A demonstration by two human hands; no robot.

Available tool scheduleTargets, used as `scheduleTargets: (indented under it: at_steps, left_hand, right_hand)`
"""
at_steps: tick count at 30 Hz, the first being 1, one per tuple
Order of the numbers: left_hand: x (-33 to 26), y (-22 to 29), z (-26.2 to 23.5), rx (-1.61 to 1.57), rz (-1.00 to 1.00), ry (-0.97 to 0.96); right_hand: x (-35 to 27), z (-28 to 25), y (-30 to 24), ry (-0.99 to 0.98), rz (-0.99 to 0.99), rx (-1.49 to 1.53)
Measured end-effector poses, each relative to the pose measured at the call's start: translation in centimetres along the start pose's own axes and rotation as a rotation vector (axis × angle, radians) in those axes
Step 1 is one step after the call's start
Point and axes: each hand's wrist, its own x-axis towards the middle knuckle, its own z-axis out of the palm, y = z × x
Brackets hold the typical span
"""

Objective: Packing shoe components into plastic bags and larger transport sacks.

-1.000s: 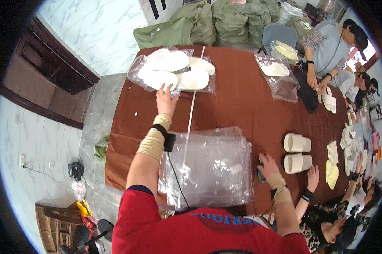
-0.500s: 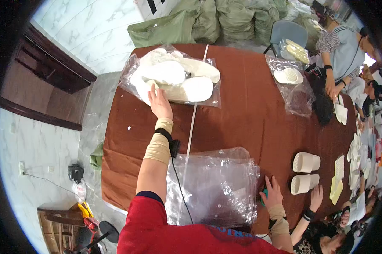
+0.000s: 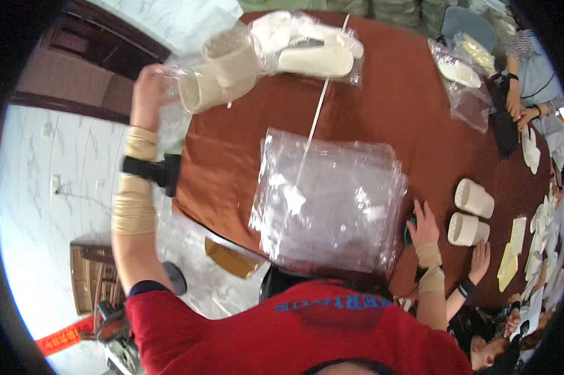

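Note:
My left hand [image 3: 149, 94] is raised at the far left of the table, closed on the edge of a clear plastic bag [image 3: 173, 81]. In that bag hangs a pair of cream slippers [image 3: 231, 55], tilted and blurred by motion. Bagged white slippers [image 3: 322, 59] lie just right of it on the table. My right hand [image 3: 424, 224] rests on the table with its fingers stretched out. A small green thing [image 3: 410, 231] shows at its thumb, mostly hidden. Between my arms lies a stack of clear plastic bags [image 3: 332, 200].
A brown cloth covers the table [image 3: 382, 106]. To the right stand two loose cream slippers [image 3: 474, 197], with a co-worker's hand [image 3: 479, 262] beside them. Another bagged slipper [image 3: 460, 72] lies at the far right near a second co-worker's hands [image 3: 519, 112]. A grey chair [image 3: 468, 26] stands behind.
My left hand has swung left from the bagged pile, carrying a bag with two slippers. My right hand has stayed by the green thing. The whole view has shifted.

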Motion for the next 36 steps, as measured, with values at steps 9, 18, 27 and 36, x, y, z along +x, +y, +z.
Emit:
scheduleTargets:
  at_steps: [9,18,27,36]
  left_hand:
    - [-12.7,16.3,-5.8,-0.35,-0.183,-0.637]
    - [-24.4,5.8,6.3,-0.808,-0.196,-0.629]
    - [-29.2,-7.8,6.5,-0.967,-0.689,-0.456]
    - [-31.0,-10.4,5.5,-0.954,-0.708,-0.344]
  right_hand:
    - [-0.9,-3.6,-5.0,0.503,-0.314,0.249]
    - [-5.4,-1.8,-16.0,-0.154,-0.022,1.553]
    - [-4.1,1.9,-14.9,-0.315,-0.093,1.69]
    - [-1.3,1.8,-18.1,-0.555,-0.026,1.727]
